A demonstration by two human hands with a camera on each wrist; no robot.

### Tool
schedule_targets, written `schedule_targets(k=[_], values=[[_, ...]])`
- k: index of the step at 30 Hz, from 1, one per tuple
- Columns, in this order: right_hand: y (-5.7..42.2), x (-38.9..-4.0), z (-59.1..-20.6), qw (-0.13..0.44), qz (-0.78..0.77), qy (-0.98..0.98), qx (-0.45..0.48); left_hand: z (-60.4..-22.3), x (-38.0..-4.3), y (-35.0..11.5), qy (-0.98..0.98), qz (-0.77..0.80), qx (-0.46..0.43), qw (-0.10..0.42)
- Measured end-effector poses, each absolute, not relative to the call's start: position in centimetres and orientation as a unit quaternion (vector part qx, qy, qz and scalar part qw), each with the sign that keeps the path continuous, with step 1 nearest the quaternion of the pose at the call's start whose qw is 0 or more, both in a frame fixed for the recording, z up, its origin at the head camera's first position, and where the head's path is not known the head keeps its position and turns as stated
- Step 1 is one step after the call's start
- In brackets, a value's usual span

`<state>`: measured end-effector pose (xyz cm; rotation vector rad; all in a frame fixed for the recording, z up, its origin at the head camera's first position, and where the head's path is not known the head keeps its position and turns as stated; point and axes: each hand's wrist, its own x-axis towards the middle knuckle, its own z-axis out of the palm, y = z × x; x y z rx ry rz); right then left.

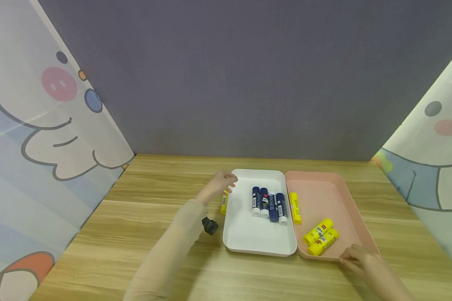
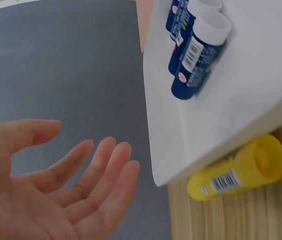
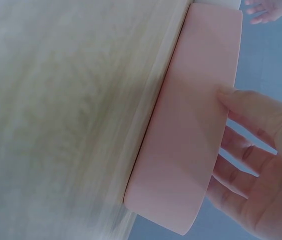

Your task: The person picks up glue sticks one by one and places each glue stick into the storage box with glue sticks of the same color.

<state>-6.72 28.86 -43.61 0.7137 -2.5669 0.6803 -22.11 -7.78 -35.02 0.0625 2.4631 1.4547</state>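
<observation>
My left hand (image 1: 222, 182) hovers over the left rim of a white tray (image 1: 245, 240), holding nothing, its fingers apart and slightly bent in the left wrist view. Below it, a yellow glue stick (image 2: 218, 177) lies on the table against the tray's outer wall. Several dark blue glue sticks (image 1: 264, 202) lie side by side in the white tray. My right hand (image 1: 363, 263) grips the near rim of a pink tray (image 1: 324, 192), thumb outside and fingers over the edge. Inside are two yellow glue sticks (image 1: 323, 241) near the front and another yellow glue stick (image 1: 295, 208) along the left wall.
The trays stand side by side, touching, on a wood-grain table (image 1: 154, 200). A small black object (image 1: 210, 225) sits left of the white tray, beside my left forearm. Behind the table rises a grey partition (image 1: 226, 83), with cartoon-printed sheets (image 1: 60, 125) at both sides.
</observation>
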Motion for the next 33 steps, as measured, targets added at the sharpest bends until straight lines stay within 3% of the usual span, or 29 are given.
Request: schedule_targets(k=[23,33], values=[[28.8,-6.7,-43.7,0.189,0.25,-0.917,0.246,-38.2,-22.5,-11.0,0.857,0.506,-0.019,0.097],[28.8,-6.7,-43.7,0.18,0.245,-0.922,0.241,-39.7,-22.5,-11.2,0.866,0.485,-0.038,0.115]])
